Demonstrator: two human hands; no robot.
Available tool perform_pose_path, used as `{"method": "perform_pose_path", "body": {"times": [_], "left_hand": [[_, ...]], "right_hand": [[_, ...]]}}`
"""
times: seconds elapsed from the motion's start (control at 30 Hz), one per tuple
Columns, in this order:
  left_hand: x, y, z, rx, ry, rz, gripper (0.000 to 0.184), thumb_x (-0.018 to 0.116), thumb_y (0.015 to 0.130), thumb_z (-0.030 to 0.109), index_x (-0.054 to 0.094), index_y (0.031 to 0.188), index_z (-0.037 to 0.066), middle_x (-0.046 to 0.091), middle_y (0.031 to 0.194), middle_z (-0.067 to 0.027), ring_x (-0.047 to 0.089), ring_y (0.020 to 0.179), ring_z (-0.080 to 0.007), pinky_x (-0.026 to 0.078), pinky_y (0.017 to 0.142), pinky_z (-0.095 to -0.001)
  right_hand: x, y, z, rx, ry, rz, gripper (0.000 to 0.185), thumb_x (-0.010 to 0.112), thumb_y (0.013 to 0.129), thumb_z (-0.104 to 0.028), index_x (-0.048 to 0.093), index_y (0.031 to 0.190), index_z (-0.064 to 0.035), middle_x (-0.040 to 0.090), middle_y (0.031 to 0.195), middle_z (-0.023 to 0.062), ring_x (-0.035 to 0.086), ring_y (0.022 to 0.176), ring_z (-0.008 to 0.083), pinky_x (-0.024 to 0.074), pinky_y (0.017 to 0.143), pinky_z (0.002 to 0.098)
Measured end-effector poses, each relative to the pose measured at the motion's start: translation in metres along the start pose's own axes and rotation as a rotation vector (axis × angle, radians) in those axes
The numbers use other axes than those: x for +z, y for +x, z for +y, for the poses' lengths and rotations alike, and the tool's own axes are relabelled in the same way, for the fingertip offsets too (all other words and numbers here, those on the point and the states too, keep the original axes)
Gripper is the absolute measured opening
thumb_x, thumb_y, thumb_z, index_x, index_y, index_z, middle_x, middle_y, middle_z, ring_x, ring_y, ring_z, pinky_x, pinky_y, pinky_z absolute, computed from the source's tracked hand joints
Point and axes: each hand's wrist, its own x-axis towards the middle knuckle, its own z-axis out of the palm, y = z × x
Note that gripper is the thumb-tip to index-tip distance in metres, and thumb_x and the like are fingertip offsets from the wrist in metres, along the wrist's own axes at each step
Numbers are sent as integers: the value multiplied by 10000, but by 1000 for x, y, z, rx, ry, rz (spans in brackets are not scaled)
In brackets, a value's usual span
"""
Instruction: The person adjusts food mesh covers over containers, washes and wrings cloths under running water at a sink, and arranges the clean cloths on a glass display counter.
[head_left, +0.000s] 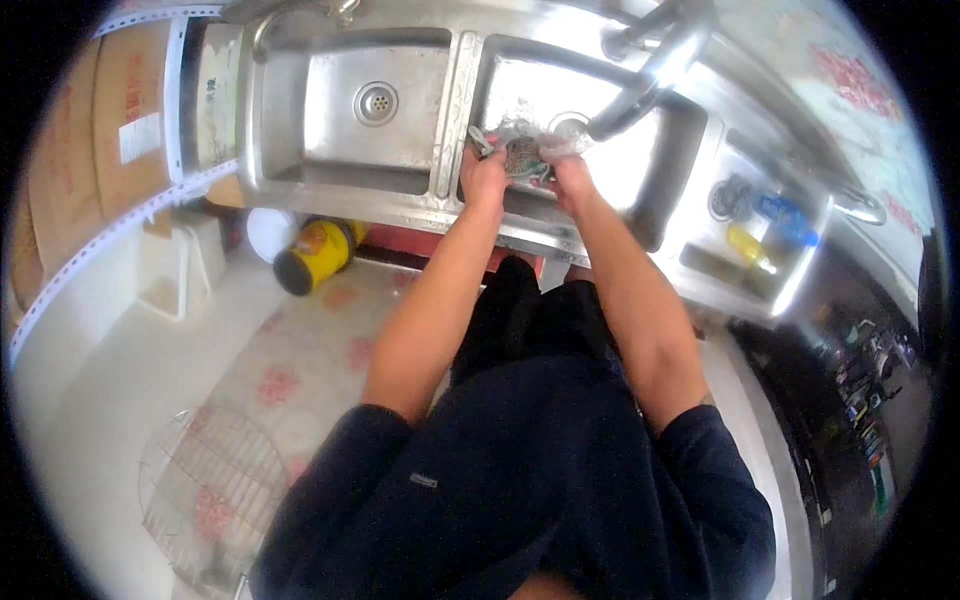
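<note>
Both my hands are over the near side of the middle sink basin [640,185]. Between them is a small greenish-brown lump with a mesh-like pattern [527,160]; its kind is unclear. My left hand [483,178] closes on its left side, where a pale grey strip [482,141] sticks up by the fingers. On the other side, my right hand [571,178] has its fingers curled round the lump's edge. Whitish, see-through material, perhaps plastic or water, shows at the right fingers. The faucet [640,100] reaches over the basin just beyond my right hand.
The left basin [375,150] has a round drain. A blue bottle [787,218] and a yellow bottle [750,247] lie in the small right basin. Below the counter are a yellow-and-black container [315,257] and a wire rack [215,480]. Cardboard boxes [125,130] stand on the left shelf.
</note>
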Motion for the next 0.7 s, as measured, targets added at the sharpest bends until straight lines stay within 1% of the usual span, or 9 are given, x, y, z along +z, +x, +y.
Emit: {"method": "perform_pose_path", "body": {"times": [0.07, 0.13, 0.2, 0.33, 0.4, 0.47, 0.6, 0.63, 0.7], "left_hand": [[3, 4, -11, -49, -1, 23, 341, 610, 995, 217, 524, 1298, 85, 582, 1298, -101, 613, 1134, -278, 568, 847, -488], [15, 12, -22, -99, -12, 45, 346, 598, 1007, 242, 520, 1310, 93, 576, 1308, -99, 601, 1155, -284, 569, 847, -499], [34, 26, -34, -286, -342, 55, 342, 596, 1014, 295, 545, 1303, 121, 563, 1335, -99, 582, 1183, -287, 560, 875, -507], [64, 28, -29, -285, -607, -186, 526, 434, 1036, 564, 547, 1314, 133, 605, 1297, -108, 590, 1166, -315, 497, 966, -541], [70, 17, -15, -417, -599, -188, 604, 345, 1033, 624, 555, 1303, 125, 633, 1254, -117, 597, 1150, -324, 474, 993, -532], [74, 29, -29, -395, -750, -318, 635, 347, 1022, 644, 576, 1271, 107, 646, 1238, -115, 605, 1135, -313, 475, 1004, -506], [53, 55, -59, -162, -592, -119, 387, 588, 997, 381, 604, 1226, 69, 652, 1186, -100, 615, 1116, -284, 514, 945, -438], [45, 37, -40, -127, -576, -48, 302, 642, 967, 204, 601, 1231, 63, 651, 1156, -100, 619, 1088, -259, 521, 910, -417], [35, 10, -17, -24, -535, 10, 301, 630, 976, 186, 593, 1245, 57, 648, 1160, -92, 617, 1072, -253, 519, 888, -413]], "right_hand": [[-8, 10, 2, -245, -124, 221, 338, 639, 909, -106, 611, 1238, -32, 695, 1067, 112, 673, 943, 272, 549, 814, 373], [4, -21, -28, -307, -308, 331, 355, 654, 885, -68, 634, 1235, -10, 707, 1106, 145, 673, 994, 260, 533, 854, 361], [13, -48, -47, -359, -647, 537, 371, 659, 889, -73, 636, 1255, -13, 711, 1116, 170, 673, 1029, 251, 526, 886, 368], [5, -58, -33, -540, -678, 441, 360, 647, 905, -65, 623, 1257, 4, 704, 1119, 154, 665, 1033, 249, 511, 917, 374], [10, -64, -31, -401, -163, 297, 355, 628, 918, -42, 603, 1266, 26, 683, 1151, 139, 641, 1049, 231, 492, 938, 356], [6, -60, -34, -375, -93, 300, 358, 619, 925, -32, 587, 1274, 39, 662, 1167, 127, 615, 1059, 210, 482, 931, 320], [3, -37, -33, -309, -16, 367, 338, 580, 947, -104, 599, 1276, -29, 651, 1132, 111, 611, 1010, 198, 497, 873, 326], [7, -33, -31, -176, -44, 308, 326, 595, 963, -244, 600, 1246, -83, 645, 1094, 72, 597, 963, 176, 487, 785, 313], [22, -32, -23, -41, 24, 255, 341, 586, 987, -441, 590, 1204, -177, 630, 1051, 9, 576, 927, 145, 475, 642, 299]]}}
